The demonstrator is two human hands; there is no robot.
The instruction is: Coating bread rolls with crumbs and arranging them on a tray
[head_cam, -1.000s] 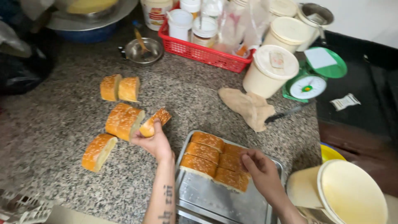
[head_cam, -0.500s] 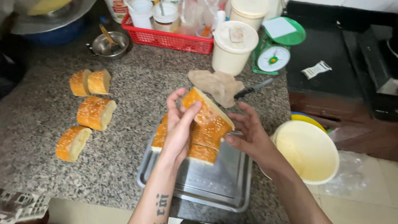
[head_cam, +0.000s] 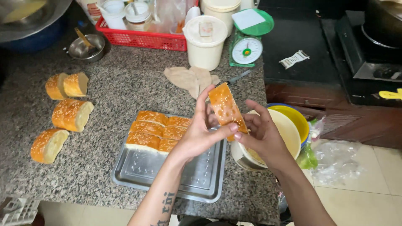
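Speckled granite table [head_cam: 125, 88] below; I see my left hand [head_cam: 197, 136] and right hand [head_cam: 261, 134], fingers [head_cam: 233, 127] closed around a sesame-crusted golden bread slice [head_cam: 225, 108], raised above the dimpled steel tray [head_cam: 184, 175].

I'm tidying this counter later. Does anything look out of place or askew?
A crumpled cloth lies loose on the counter with a knife poking out beside it. The bowls stand off the counter's right edge; what bears them is hidden.

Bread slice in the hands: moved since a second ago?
Yes. The bread slice, then low beside the loaves left of the metal tray, is now held up past the tray's right edge, between both hands.
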